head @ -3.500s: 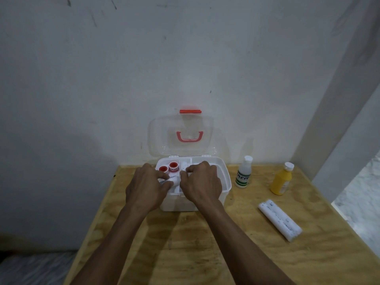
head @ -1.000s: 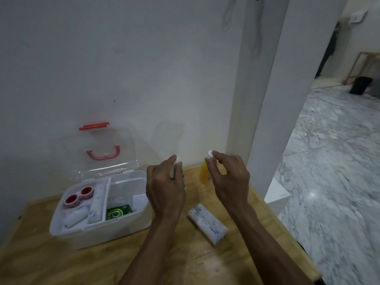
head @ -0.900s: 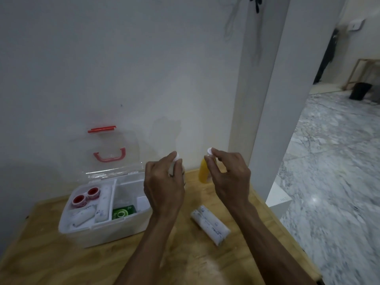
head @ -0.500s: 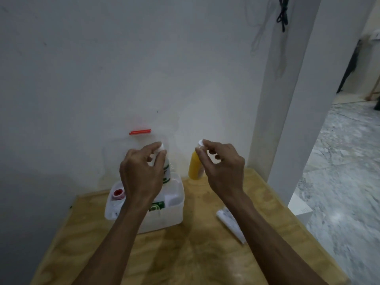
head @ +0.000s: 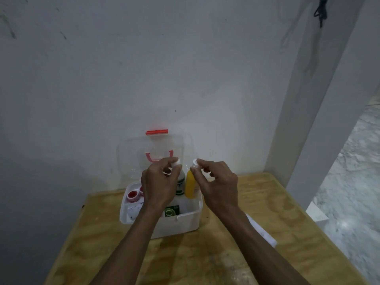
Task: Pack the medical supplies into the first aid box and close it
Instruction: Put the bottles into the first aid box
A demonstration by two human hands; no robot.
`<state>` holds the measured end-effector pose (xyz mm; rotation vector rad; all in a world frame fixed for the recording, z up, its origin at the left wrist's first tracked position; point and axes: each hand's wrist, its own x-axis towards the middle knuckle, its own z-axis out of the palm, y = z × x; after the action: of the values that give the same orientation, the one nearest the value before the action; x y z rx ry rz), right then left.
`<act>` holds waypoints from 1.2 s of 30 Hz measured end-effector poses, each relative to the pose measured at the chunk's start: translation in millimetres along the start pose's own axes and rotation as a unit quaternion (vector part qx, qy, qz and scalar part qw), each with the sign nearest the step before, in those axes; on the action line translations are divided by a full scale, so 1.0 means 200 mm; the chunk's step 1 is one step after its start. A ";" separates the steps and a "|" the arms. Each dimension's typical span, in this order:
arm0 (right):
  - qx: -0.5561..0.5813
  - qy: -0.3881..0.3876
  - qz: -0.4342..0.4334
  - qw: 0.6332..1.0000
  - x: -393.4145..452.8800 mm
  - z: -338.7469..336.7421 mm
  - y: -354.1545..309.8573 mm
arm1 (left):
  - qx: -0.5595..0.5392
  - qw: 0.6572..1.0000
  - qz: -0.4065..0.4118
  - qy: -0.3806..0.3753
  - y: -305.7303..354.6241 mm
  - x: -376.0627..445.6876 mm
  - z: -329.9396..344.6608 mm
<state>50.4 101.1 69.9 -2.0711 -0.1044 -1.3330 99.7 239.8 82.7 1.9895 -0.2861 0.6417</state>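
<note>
The white first aid box (head: 185, 224) stands open on the wooden table, its clear lid (head: 127, 159) with a red handle leaning against the wall. My left hand (head: 159, 185) grips a clear bottle with a green label (head: 181, 185) by its white cap. My right hand (head: 218, 185) pinches the white cap of a yellow bottle (head: 190, 187). Both bottles hang upright, side by side, over the box's right compartment. Red-cored tape rolls (head: 132, 196) and a green-labelled packet (head: 171, 211) lie inside.
Two white wrapped rolls (head: 262, 231) lie on the table (head: 257, 202) right of the box, partly hidden by my right forearm. A white wall rises directly behind the box. A pillar and marble floor lie to the right, past the table edge.
Both hands left the box, picked up the two bottles at the right, and carried them left. They now hang over the box's right compartment, lower than half a second ago.
</note>
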 end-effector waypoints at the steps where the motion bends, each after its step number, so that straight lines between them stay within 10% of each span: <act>1: 0.000 -0.004 0.000 1.000 -0.01 0.01 0.01 | 0.003 1.000 -0.003 -0.006 -0.02 0.00 0.02; 36: -0.050 -0.209 0.033 0.976 -0.14 0.07 0.15 | 0.060 0.973 0.013 -0.220 -0.16 0.03 0.00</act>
<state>60.8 94.1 28.8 -2.3939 -0.1519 -0.8610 119.0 255.0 61.5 2.2373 -0.5512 0.2277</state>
